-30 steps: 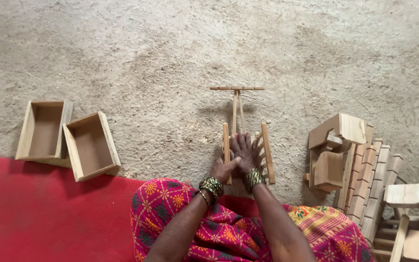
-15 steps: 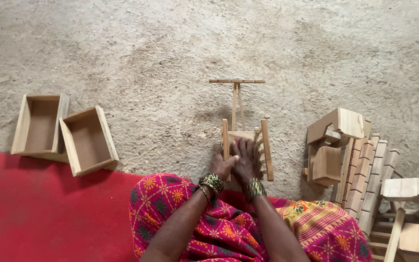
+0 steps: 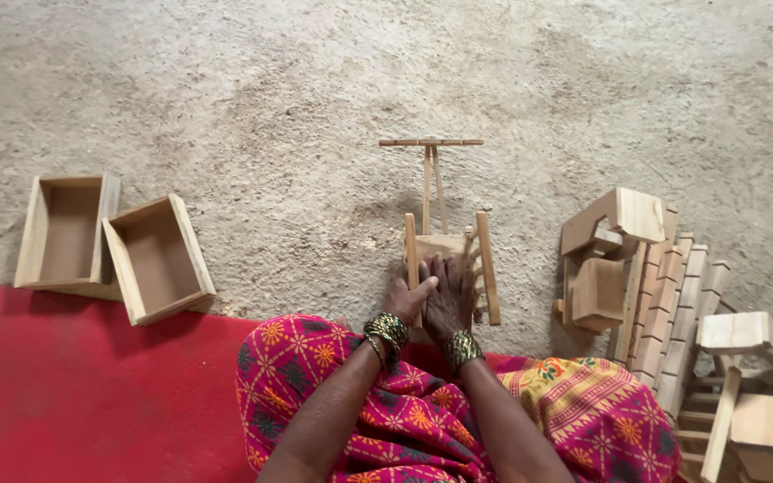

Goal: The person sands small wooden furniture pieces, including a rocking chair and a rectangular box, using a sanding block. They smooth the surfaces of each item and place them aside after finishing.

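Rough concrete; slatted wooden cart (image 3: 447,241).

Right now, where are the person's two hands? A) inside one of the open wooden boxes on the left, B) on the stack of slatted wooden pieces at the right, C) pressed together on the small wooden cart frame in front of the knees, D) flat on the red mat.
C: the left hand and right hand lie side by side on the near end of the small wooden cart frame, well apart from the two open wooden boxes.
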Motion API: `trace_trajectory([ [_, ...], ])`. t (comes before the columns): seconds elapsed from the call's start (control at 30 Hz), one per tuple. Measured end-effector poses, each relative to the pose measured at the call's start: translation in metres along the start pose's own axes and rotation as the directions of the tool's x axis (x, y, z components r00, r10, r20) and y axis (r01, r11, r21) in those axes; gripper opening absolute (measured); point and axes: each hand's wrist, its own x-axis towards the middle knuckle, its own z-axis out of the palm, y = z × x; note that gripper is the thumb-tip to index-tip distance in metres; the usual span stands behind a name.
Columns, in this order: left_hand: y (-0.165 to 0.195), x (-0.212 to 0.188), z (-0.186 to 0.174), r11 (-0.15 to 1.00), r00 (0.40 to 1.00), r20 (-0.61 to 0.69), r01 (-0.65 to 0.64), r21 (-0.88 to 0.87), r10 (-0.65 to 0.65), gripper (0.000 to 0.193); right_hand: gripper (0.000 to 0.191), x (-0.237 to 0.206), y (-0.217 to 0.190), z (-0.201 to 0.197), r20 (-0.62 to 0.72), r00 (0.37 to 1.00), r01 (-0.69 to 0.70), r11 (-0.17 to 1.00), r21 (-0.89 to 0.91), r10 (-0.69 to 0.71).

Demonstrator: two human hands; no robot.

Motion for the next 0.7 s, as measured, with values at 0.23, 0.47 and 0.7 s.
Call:
trace_trajectory([
  [0.23, 0.014, 0.002, -0.005, 0.984, 0.984, 0.044, 0.167, 0.059, -0.17, 0.074, 0.069, -0.024, 0.003, 0.005, 0.01, 0.999, 0.033, 0.99, 0.14, -0.035],
  [0.47, 0.017, 0.012, -0.008, 0.964, 0.971, 0.01, 0.237, 0.121, -0.24, 0.088, 0.053, -0.03, 0.001, 0.006, 0.011, 1.0, 0.027, 0.995, 0.097, -0.028],
  [0.7, 0.018, 0.01, -0.008, 0.978, 0.979, 0.007, 0.205, 0.04, -0.206, 0.09, 0.053, -0.035, 0.002, 0.007, -0.144, 0.989, 0.053, 0.973, 0.225, -0.02],
])
